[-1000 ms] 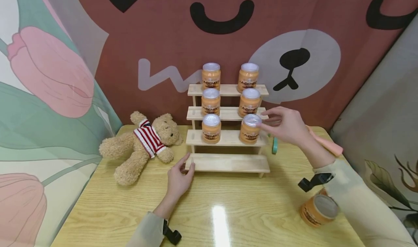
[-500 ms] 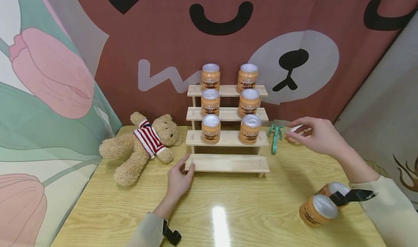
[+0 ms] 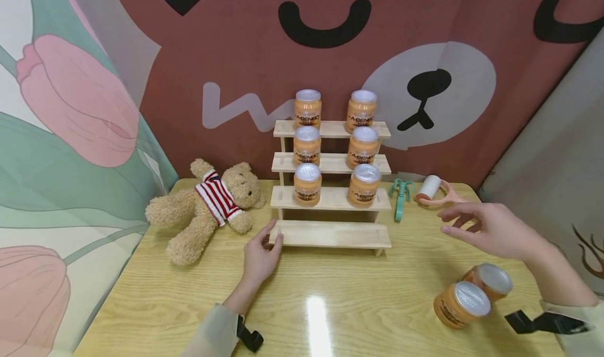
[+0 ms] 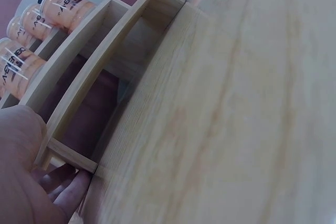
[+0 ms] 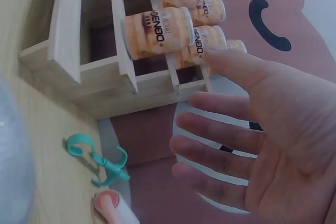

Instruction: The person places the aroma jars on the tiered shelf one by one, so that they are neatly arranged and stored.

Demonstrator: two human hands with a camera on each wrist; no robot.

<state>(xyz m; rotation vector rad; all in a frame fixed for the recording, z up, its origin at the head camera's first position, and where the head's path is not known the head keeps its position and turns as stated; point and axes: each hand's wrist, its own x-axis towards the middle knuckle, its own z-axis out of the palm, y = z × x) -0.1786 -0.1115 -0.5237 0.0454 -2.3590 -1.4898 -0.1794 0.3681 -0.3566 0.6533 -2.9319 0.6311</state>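
R hand is seen in the head view held above the light wooden table, fingers spread and relaxed, nothing gripped. It hangs between the pink-handled lint roller behind it and two loose orange jars w/ silver lids at the near R edge. L hand is laid flat on the table, fingertips touching the L end of the pale wooden four-tier stepped rack. Six like jars are stood on the upper three tiers, two per tier; the bottom tier is bare. A teal plastic clip lies just R of the rack, a tan teddy bear in a red-striped shirt to its L.

L wrist view: fingertips are pressed at the rack's low corner; the rack is steadied, not gripped.

R wrist view: open palm, fingers apart, rack and clip beyond; nothing is held.

Step judged: R hand is between jars, approx. three quarters of the rack filled. Next a loose jar needs to be grasped round its side, kept upright, and set on the bottom tier w/o knocking those above.
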